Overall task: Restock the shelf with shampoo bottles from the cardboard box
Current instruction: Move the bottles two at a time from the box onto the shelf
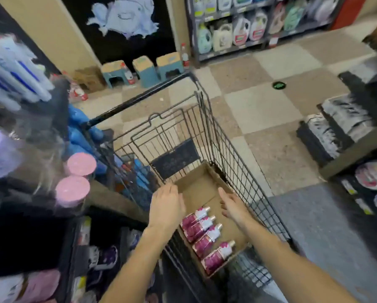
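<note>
An open cardboard box lies inside a black wire shopping cart. Several magenta-and-white shampoo bottles lie side by side in the box's near half; its far half is bare. My left hand hovers over the box's left edge, fingers apart, holding nothing. Above the box's right side, my right hand is also empty and spread. The shelf stands at the left, blurred, with pink-capped bottles on it.
The cart's handle points away from me. Blue packages sit left of the cart. Small stools stand by the far wall, detergent shelves at the back, and low display racks on the right. Tiled floor lies between.
</note>
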